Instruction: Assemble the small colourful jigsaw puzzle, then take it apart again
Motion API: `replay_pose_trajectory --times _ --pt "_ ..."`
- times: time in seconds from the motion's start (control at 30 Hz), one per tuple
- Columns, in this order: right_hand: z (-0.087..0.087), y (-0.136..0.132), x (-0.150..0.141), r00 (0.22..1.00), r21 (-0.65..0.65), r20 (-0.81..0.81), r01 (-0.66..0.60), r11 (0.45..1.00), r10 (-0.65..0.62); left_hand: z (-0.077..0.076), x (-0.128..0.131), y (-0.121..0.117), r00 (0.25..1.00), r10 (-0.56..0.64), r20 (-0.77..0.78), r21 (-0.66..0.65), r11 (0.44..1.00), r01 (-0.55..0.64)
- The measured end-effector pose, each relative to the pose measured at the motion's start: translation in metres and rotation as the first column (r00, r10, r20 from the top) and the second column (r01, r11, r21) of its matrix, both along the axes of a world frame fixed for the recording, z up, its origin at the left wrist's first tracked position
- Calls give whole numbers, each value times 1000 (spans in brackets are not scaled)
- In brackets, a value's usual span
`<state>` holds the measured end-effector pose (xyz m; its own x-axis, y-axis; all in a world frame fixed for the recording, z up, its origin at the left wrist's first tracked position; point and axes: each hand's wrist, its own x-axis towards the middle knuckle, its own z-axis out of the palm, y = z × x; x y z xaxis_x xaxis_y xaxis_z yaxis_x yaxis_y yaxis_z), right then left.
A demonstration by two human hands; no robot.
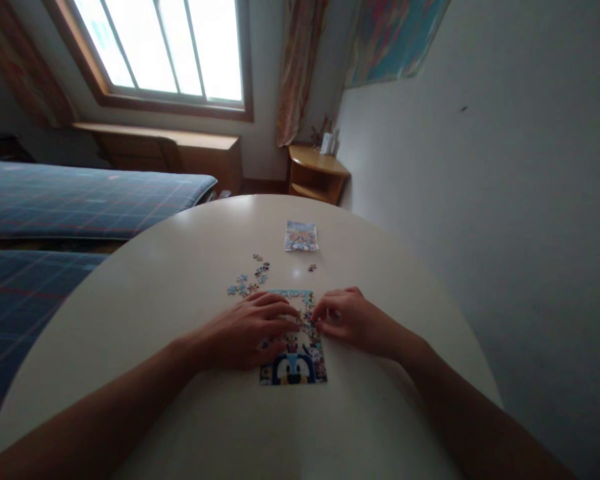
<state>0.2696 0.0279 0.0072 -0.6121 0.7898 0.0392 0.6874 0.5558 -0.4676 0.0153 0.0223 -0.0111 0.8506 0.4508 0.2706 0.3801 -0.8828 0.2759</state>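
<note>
A partly assembled jigsaw puzzle (294,368) lies on the table, with a blue cartoon dog face at its near end and a bare gap in its middle. My left hand (253,327) rests palm down over the puzzle's left side, fingers stretched out and apart, hiding part of it. At the puzzle's right edge, my right hand (353,320) has thumb and forefinger curled together in a pinch, touching the pieces there. Whatever is between those fingertips is too small to make out. Loose puzzle pieces (243,289) lie scattered beyond my left hand.
A creased picture sheet (301,237) lies farther back on the round white table (210,233). One small dark cluster of pieces (312,268) sits near it. A plaid-covered bed (80,200) is at left, a wall (520,233) at right, a corner shelf (317,160) behind.
</note>
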Motion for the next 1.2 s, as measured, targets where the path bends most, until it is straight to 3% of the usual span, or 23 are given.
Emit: replay_pose_trajectory --times 0.7,1.2 --pt "-3 0 1 1000 18 -12 -4 1000 4 -2 -1 1 999 -20 49 21 1000 19" --pt "-3 -3 -5 1000 29 -15 0 1000 0 0 -1 0 1000 3 -29 70 998 0"
